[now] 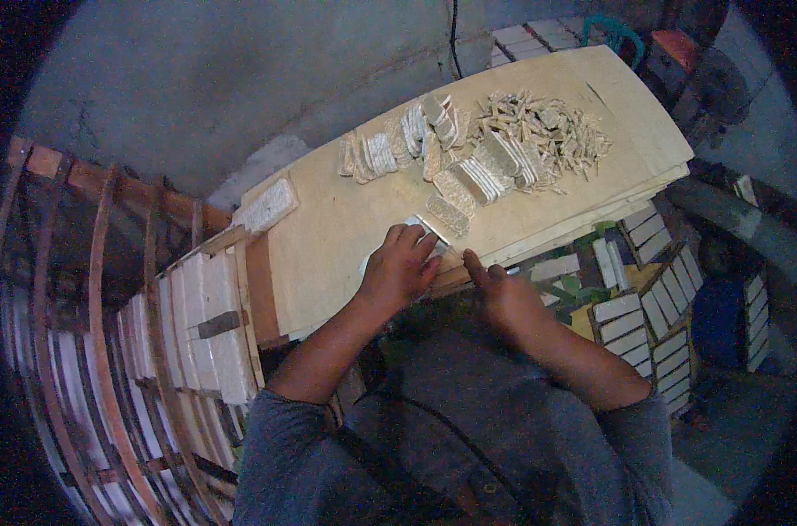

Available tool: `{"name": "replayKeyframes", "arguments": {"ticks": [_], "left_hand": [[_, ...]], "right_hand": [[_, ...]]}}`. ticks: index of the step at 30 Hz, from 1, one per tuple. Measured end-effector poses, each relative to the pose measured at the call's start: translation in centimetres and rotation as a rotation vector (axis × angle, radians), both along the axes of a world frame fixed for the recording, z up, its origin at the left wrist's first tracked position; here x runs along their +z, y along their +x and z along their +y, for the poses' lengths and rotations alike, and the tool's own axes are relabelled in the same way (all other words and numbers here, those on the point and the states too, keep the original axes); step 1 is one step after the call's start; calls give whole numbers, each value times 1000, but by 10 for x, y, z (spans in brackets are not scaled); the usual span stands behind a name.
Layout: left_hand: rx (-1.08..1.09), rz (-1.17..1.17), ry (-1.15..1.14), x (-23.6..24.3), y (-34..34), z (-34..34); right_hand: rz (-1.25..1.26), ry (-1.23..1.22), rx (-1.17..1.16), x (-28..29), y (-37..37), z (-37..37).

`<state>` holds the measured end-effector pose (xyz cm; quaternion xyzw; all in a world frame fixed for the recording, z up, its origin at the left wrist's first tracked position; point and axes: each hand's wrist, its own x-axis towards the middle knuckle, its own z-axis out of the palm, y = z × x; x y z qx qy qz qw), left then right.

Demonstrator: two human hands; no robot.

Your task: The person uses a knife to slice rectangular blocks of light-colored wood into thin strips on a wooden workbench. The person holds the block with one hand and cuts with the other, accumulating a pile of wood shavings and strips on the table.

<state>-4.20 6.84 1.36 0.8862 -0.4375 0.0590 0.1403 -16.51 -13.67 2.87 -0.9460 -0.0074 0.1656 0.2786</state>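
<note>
My left hand rests near the front edge of a pale plywood board, its fingers closed over a small whitish slab that shows just past the knuckles. My right hand is at the board's edge, fingers pointing toward that slab and touching or nearly touching it. Whether the right hand grips anything is hidden. Just beyond lies a flat speckled block. Rows of similar pale blocks stand on edge farther back, beside a heap of small cut pieces.
One pale rectangular block lies at the board's left corner. A wooden rack holding white slabs curves along my left. More racks of white slabs sit lower right. A grey wall is behind the board.
</note>
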Motion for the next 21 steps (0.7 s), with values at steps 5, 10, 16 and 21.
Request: {"name": "replayKeyframes", "arguments": {"ticks": [5,10,16,21], "left_hand": [[-7,30,0,0,-1,0],[20,92,8,1,3,0],[6,11,32,5,3,2],[15,80,73,6,3,5]], "right_hand": [[-75,-33,38,-21,1,1],[-127,46,10,-53,17,3],[-213,90,-69,-28,17,-6],[-49,-16,7,3,2,5]]}}
